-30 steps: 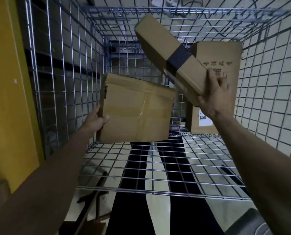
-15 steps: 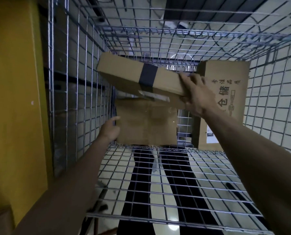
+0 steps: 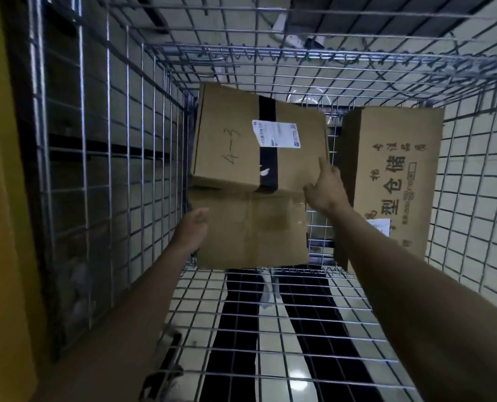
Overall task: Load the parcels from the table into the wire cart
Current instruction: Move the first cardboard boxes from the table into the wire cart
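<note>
Both my arms reach deep into the wire cart [image 3: 270,309]. A plain cardboard parcel [image 3: 250,230] stands on edge at the cart's back left. On top of it leans a second parcel [image 3: 241,140] with a black tape band, a white label and "A-3" written on it. My left hand [image 3: 192,230] rests on the lower parcel's left edge. My right hand [image 3: 325,190] touches the upper parcel's lower right corner, with a finger stretched up along its edge. A taller printed box [image 3: 392,181] stands at the back right.
Wire mesh walls close in on the left [image 3: 96,169], back and right [image 3: 479,169], with a mesh panel overhead. A yellow surface [image 3: 1,198] rises outside the left wall. Through the cart floor a black-and-white striped floor shows.
The taped parcel came down from my raised right hand onto the plain parcel and now faces me. My right hand let go of its grip and only touches it. Both parcels moved further back.
</note>
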